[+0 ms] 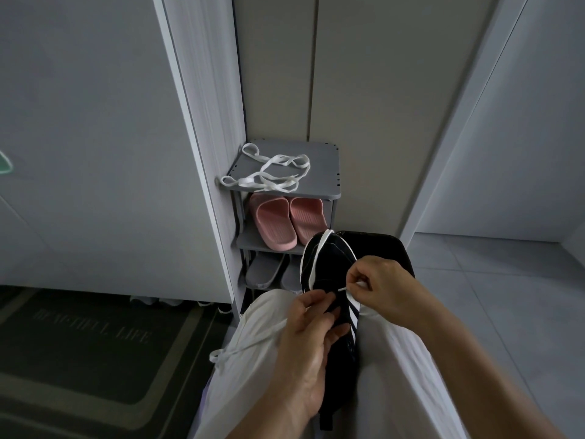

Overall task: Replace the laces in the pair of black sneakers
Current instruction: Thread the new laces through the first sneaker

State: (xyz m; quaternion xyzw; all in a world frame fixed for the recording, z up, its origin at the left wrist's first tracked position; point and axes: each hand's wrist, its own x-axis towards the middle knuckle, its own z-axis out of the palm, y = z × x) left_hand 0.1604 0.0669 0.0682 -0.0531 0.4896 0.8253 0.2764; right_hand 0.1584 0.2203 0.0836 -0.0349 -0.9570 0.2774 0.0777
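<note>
- Black sneaker (329,277) lies on my lap between my thighs, toe pointing away from me.
- My left hand (311,331) grips it at the lacing, fingers curled over the upper.
- My right hand (376,288) pinches a lace tip (343,289) just beside the eyelets.
- One white lace (253,340) trails across my left thigh.
- Other loose white laces (269,172) lie tangled on top of the grey shoe rack (326,188), with pink slippers (288,221) on the shelf below.

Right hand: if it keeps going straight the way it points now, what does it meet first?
The right hand, pinching the white lace, points left. It would likely meet the black sneaker first, at its upper, with the left hand gripping it just beyond; depth is unclear.
</note>
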